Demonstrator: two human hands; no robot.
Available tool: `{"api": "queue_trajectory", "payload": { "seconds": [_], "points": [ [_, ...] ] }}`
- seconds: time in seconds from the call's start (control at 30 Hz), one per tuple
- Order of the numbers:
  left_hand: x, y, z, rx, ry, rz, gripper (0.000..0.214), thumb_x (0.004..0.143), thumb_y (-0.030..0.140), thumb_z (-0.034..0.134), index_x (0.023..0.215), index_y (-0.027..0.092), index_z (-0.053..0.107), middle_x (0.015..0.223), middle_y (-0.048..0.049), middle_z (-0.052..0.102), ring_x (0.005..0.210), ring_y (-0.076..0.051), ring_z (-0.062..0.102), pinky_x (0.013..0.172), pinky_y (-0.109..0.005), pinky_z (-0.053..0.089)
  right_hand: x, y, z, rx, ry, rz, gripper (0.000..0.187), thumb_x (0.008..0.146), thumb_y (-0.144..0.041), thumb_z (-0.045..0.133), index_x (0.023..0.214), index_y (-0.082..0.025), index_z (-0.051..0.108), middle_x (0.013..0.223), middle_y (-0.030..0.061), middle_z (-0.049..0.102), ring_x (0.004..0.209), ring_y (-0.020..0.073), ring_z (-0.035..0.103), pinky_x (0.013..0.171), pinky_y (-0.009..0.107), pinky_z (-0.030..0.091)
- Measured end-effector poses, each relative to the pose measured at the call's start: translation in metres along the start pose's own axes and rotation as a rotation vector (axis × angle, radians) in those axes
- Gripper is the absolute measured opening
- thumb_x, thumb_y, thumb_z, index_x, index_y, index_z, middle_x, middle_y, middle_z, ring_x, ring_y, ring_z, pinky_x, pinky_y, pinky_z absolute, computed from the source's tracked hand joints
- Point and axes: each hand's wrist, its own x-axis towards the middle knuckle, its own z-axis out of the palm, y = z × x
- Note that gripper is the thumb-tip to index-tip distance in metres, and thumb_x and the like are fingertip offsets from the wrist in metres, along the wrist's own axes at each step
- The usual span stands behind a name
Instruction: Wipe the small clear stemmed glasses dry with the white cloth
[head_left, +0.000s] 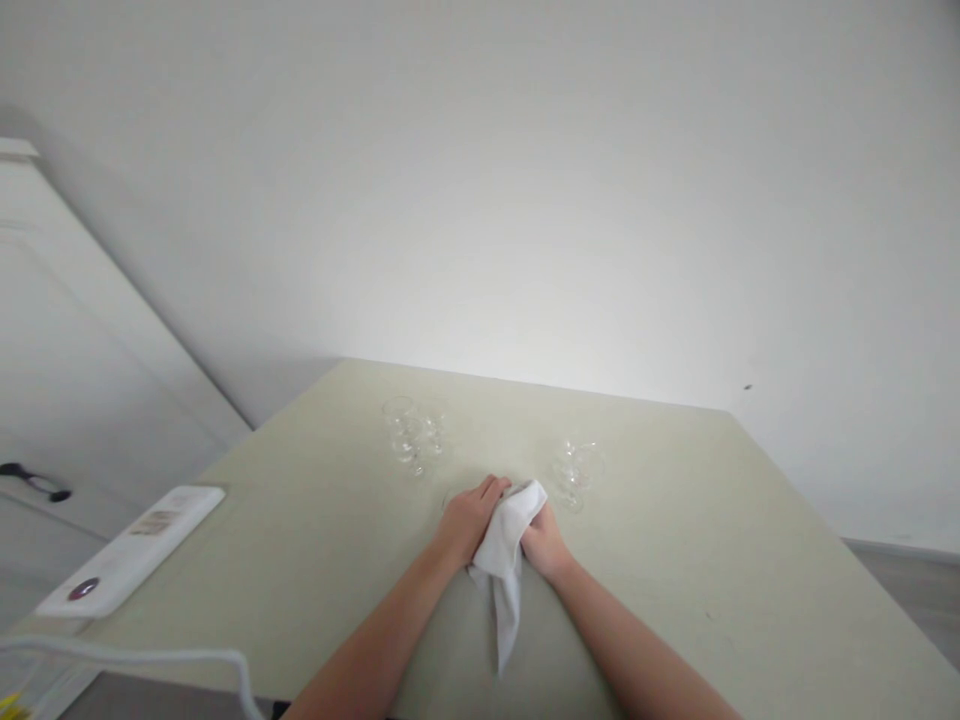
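A white cloth [508, 535] is bunched between a person's two hands, low in the centre of the frame, its pointed end hanging down toward the bottom edge. The right hand [545, 543] is closed around the cloth's right side. The left hand [466, 522] lies against its left side, fingers bent; I can't tell from here whether it grips the cloth or something clear beneath. Just above and left of the hands stands a group of clear glasses [409, 436]; above and right is a second clear cluster [572, 470], also apparently glasses. All this is on a pale green table [690, 530]. At the lower left, a long white box [135, 550] lies along the table's edge, near a white cable [150, 656]. A white cabinet [97, 310] with a dark handle [34, 482] fills the left side. A plain white wall [525, 200] spans the top.
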Motion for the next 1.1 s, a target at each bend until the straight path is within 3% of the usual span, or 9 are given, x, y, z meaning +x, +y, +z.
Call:
{"api": "queue_trajectory", "payload": {
  "seconds": [0.2, 1.1],
  "points": [
    [0.0005, 0.0028, -0.0029, -0.028, -0.029, -0.050, 0.032, 0.094, 0.019, 0.042, 0.124, 0.027, 0.043, 0.115, -0.0026, 0.061, 0.093, -0.015, 0.065, 0.075, -0.023, 0.045, 0.0002, 0.0018, -0.0003, -0.009, -0.008, 0.028, 0.013, 0.069, -0.019, 0.061, 0.082, -0.018, 0.060, 0.078, 0.0016, 0.066, 0.079, 0.0189, 0.058, 0.073, 0.029, 0.050],
    [0.0005, 0.0044, -0.0029, -0.016, -0.032, -0.097, 0.035, 0.091, 0.019, 0.046, 0.126, 0.025, 0.044, 0.116, -0.0053, 0.065, 0.100, -0.019, 0.064, 0.081, -0.027, 0.044, -0.0002, -0.0020, -0.0001, -0.018, -0.038, 0.012, 0.020, 0.072, -0.020, 0.061, 0.092, -0.017, 0.067, 0.089, 0.0034, 0.070, 0.084, 0.0201, 0.061, 0.079, 0.031, 0.051]
  ]
}}
